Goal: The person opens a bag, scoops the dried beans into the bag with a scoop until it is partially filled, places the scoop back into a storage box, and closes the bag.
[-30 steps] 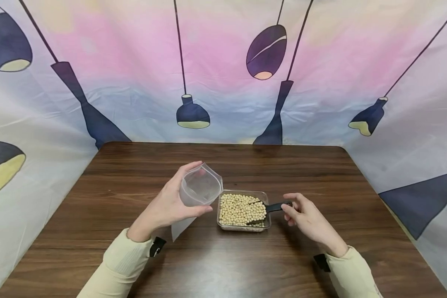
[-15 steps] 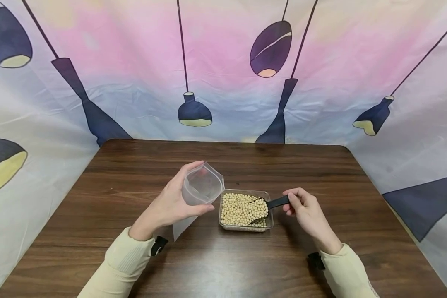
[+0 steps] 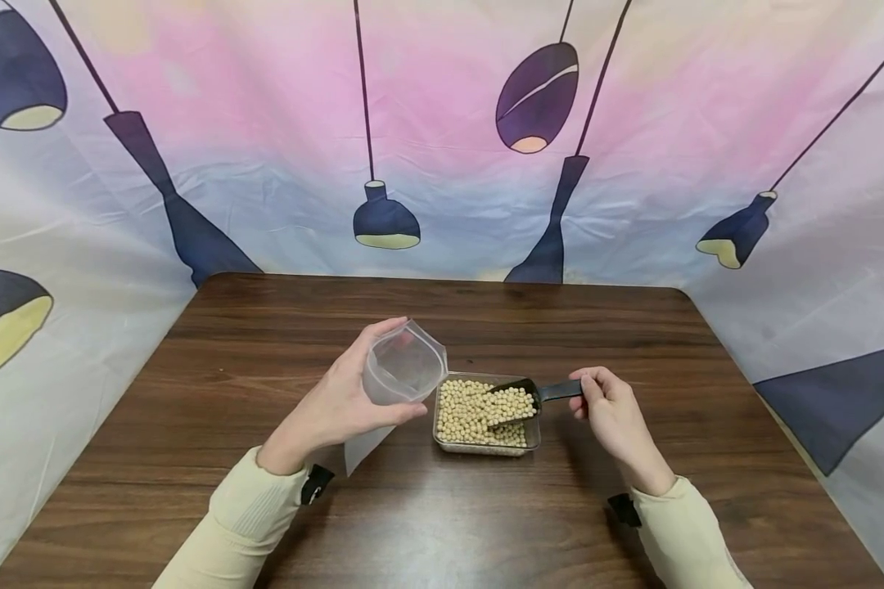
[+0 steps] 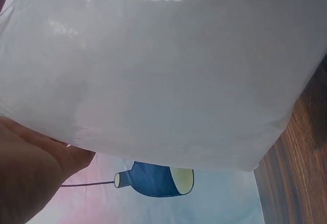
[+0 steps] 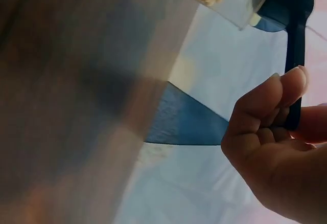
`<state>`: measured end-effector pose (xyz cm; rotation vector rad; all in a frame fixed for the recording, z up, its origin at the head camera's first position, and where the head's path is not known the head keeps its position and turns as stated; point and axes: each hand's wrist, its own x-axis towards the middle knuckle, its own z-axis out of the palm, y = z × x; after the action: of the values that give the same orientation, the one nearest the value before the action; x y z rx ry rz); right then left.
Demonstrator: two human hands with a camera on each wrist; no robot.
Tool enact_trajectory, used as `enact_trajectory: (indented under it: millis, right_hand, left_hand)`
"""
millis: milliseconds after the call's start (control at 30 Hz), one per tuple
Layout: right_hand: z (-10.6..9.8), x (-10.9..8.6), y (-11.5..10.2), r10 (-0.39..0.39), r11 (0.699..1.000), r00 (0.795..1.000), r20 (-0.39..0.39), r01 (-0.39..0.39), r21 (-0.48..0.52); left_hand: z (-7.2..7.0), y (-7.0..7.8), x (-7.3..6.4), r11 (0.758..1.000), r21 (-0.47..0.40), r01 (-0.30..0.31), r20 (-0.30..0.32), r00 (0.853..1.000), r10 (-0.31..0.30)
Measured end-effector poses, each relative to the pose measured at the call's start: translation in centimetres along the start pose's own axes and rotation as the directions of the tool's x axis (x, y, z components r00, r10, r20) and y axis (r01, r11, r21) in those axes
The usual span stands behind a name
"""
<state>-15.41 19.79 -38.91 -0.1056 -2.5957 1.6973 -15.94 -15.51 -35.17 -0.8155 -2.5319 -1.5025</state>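
Leftward from my right fingers (image 3: 592, 383), which pinch its handle, the scoop (image 3: 552, 392) of beans (image 3: 511, 403) extends over the container (image 3: 486, 448), roughly along the surface's (image 3: 442, 515) far edge; my left fingers (image 3: 385, 327) grip the bag (image 3: 407, 364) by the container's far left corner.

2 arms (image 3: 239, 519) extended forward. Left hand (image 3: 331, 413) C-curved, thumb apart from fingers; right hand (image 3: 619, 421) pinching, fingers curled.

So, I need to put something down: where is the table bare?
The table is bare before the container, between the sleeves, and from the right hand to the right edge. Crowded around the bag, container and scoop.
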Motion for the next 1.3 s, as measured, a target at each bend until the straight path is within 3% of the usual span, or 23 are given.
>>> enact_trajectory:
  millis: [167,567,767,933,1300]
  right_hand:
    - [-0.3,0.5,0.7,0.086,0.989,0.995,0.044,-0.091,0.119]
    - [-1.3,0.6,0.7,0.102,0.958,0.992,0.072,-0.117,0.261]
    - [-1.6,1.0,-1.1,0.079,0.890,0.986,0.146,-0.136,0.435]
    - [-1.9,1.3,-3.7,0.014,0.806,0.987,0.159,-0.106,0.583]
    - [0.0,0.1,-9.2,-0.178,0.693,0.976,0.125,0.034,0.720]
  left_hand:
    - [0.0,0.1,0.0,1.000,0.000,-0.004,0.006,1.000,0.004]
    - [0.4,0.3,-0.1,1.000,0.000,-0.006,-0.005,1.000,0.006]
    - [0.4,0.6,-0.1,1.000,-0.010,0.006,0.005,1.000,-0.006]
    - [0.5,0.9,0.0,1.000,-0.016,0.000,0.006,1.000,0.000]
    - [0.7,1.1,-0.2,1.000,0.017,0.020,-0.016,1.000,-0.020]
